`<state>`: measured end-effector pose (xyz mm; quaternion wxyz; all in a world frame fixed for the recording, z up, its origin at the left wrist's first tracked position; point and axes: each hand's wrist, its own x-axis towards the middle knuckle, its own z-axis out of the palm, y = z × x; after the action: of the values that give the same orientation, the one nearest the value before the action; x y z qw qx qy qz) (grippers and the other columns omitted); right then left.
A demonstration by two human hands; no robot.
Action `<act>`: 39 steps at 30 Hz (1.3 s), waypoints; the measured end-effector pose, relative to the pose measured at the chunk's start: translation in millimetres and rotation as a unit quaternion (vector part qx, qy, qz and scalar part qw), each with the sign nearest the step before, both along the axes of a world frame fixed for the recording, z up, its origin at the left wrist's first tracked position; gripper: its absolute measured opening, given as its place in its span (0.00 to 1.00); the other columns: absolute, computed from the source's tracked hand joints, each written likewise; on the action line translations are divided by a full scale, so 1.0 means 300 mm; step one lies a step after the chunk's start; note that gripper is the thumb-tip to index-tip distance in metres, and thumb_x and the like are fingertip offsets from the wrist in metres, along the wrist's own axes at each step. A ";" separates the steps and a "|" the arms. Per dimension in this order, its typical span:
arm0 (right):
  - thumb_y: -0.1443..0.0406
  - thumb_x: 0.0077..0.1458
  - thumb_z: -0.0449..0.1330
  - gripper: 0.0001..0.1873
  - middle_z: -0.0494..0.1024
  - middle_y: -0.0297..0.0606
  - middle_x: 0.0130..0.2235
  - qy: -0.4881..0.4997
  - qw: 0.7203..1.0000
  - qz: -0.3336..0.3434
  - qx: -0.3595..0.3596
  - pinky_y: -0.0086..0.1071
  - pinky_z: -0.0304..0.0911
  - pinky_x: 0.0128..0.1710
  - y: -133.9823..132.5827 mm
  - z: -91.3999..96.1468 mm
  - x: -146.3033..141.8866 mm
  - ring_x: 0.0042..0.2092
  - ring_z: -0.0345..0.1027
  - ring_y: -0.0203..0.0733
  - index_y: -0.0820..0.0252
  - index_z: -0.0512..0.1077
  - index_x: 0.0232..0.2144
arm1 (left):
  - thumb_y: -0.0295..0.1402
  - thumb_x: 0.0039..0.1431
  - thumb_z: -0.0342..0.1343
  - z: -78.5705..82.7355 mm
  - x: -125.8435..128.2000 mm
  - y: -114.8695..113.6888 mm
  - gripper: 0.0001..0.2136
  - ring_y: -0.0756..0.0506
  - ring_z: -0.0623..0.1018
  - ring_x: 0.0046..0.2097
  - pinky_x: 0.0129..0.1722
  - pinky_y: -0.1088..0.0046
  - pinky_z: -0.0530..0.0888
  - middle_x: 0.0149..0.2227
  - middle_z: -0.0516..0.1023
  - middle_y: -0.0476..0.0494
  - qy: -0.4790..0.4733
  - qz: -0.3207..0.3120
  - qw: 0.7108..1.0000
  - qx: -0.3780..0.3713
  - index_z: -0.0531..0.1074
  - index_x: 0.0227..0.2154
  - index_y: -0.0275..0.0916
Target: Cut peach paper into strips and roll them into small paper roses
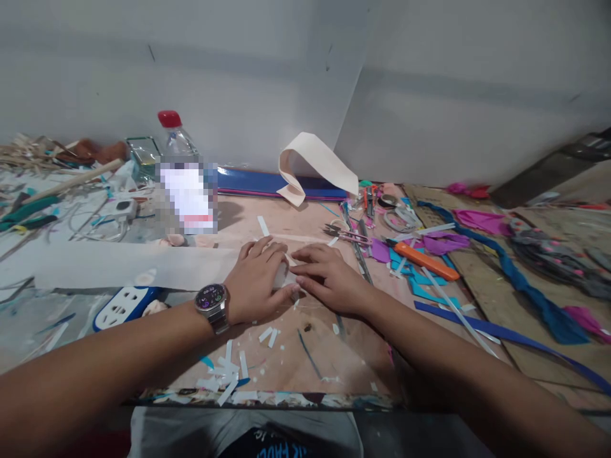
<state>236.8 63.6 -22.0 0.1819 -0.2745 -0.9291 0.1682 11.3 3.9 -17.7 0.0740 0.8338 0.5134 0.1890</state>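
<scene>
A long pale strip (191,264), paper or cloth, lies across the worktable from the left. My left hand (258,280), with a watch (211,299) on its wrist, rests palm down on the right end of this strip, fingers stretched and slightly apart. From the right, my right hand (327,273) lies against the table, its fingers extended toward the left fingertips. Between the hands a small bit of the pale material shows; the rest of that end is hidden beneath them. Behind, a cream strip (315,156) stands in a curl.
A bottle with a red cap (169,119) and a lit phone (191,197) stand at the back left. A power strip (125,307) lies near my left forearm. Right: an orange cutter (427,261), thread snips (348,234) and blue ribbon (506,334). White scraps (229,369) litter the front.
</scene>
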 end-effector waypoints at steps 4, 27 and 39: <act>0.60 0.67 0.59 0.14 0.77 0.44 0.59 -0.003 1.000 0.000 -0.002 0.58 0.57 0.62 -0.001 0.004 -0.001 0.61 0.66 0.54 0.51 0.80 0.50 | 0.51 0.67 0.49 0.000 -0.004 0.001 0.25 0.30 0.62 0.68 0.64 0.44 0.58 0.63 0.72 0.36 -0.003 -0.007 1.000 0.000 0.71 0.55 0.37; 0.60 0.66 0.59 0.14 0.77 0.44 0.58 -0.002 1.000 -0.004 -0.009 0.57 0.58 0.61 -0.008 0.016 0.001 0.61 0.65 0.55 0.50 0.80 0.50 | 0.50 0.66 0.51 -0.005 -0.012 -0.029 0.25 0.31 0.64 0.67 0.65 0.46 0.58 0.61 0.72 0.34 -0.017 -0.009 1.000 0.002 0.69 0.56 0.36; 0.68 0.59 0.60 0.15 0.82 0.45 0.43 0.035 0.997 -0.068 0.019 0.46 0.65 0.50 0.047 0.016 0.030 0.46 0.72 0.51 0.59 0.77 0.49 | 0.49 0.65 0.52 0.020 -0.014 -0.030 0.19 0.34 0.70 0.57 0.58 0.48 0.63 0.52 0.76 0.38 0.009 -0.014 1.000 -0.007 0.73 0.47 0.40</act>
<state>245.7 77.5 -17.1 0.2307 -0.3278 -0.9043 0.1469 7.0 -5.2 -11.7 0.0783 0.8420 0.5037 0.1769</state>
